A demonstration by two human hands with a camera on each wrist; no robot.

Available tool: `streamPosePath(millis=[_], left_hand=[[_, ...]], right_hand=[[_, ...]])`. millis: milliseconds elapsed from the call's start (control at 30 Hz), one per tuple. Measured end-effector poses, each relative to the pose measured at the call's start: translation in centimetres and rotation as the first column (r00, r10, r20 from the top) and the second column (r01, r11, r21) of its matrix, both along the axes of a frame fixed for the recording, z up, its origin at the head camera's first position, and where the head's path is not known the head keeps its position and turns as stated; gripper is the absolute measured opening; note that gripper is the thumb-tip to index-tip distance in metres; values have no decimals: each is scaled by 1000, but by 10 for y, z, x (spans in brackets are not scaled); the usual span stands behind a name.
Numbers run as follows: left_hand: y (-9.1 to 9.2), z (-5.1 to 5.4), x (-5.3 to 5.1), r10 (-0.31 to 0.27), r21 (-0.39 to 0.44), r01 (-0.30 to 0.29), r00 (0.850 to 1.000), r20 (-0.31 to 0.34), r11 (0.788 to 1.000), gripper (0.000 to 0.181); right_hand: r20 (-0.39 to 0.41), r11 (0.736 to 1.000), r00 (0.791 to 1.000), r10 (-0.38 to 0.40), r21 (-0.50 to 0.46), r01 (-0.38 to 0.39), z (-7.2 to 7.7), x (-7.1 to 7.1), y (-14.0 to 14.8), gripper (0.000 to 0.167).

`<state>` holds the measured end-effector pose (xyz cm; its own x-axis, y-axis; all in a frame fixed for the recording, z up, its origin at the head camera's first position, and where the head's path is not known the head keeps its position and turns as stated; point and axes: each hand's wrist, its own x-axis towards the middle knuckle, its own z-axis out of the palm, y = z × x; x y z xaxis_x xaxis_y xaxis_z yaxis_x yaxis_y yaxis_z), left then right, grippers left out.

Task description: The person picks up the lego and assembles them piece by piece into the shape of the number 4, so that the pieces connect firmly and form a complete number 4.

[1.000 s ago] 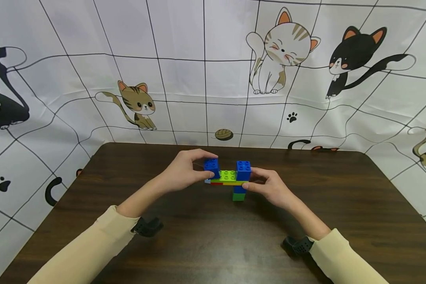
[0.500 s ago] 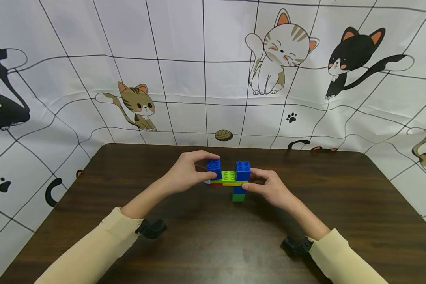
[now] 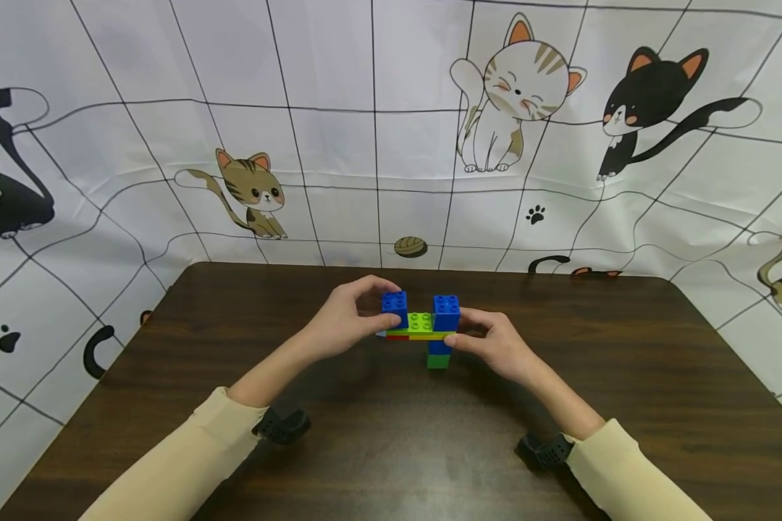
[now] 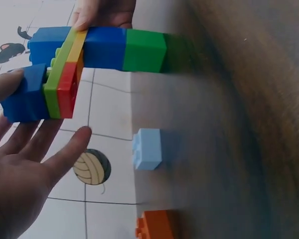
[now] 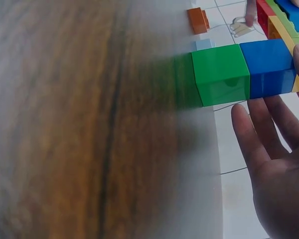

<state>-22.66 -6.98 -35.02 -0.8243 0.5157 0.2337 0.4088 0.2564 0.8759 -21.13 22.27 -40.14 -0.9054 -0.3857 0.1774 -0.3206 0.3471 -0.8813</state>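
Note:
A toy building-block structure stands on the table: a green block [image 3: 438, 360] at the bottom, a blue block above it, then a thin red [image 4: 68, 92] and yellow layer, and a lime-green studded plate [image 3: 420, 323] across the top. Two blue blocks top it, one at each end. My left hand [image 3: 345, 318] pinches the left blue block [image 3: 394, 308] between thumb and fingers. It sits against the plate's studs, though a narrow gap shows in the left wrist view. My right hand [image 3: 498, 346] grips the right end, thumb on the yellow layer, below the right blue block [image 3: 446, 312].
Behind the structure, a light blue block [image 4: 148, 149] and an orange block [image 4: 157, 225] stand on the brown table [image 3: 391, 441], mostly hidden by the left hand in the head view. A white cat-print cloth [image 3: 339, 145] hangs beyond the table's far edge.
My left hand has shifted slightly right with the left blue block, bringing it closer to the right one over the lime-green plate. My right hand stays in place.

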Motion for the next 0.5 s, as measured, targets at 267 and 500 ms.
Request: streamPosePath(millis=[267,500], left_hand=[[2,-7,2,1,72,-6,998,60,997,37],[2,-10,3,2,106,-6,999,42,994,37]], right_hand=[[12,1000,1000,1,-2,-1,1,0,0,47],[13,1000,1000,4,-1,-4,1,1,0,46]])
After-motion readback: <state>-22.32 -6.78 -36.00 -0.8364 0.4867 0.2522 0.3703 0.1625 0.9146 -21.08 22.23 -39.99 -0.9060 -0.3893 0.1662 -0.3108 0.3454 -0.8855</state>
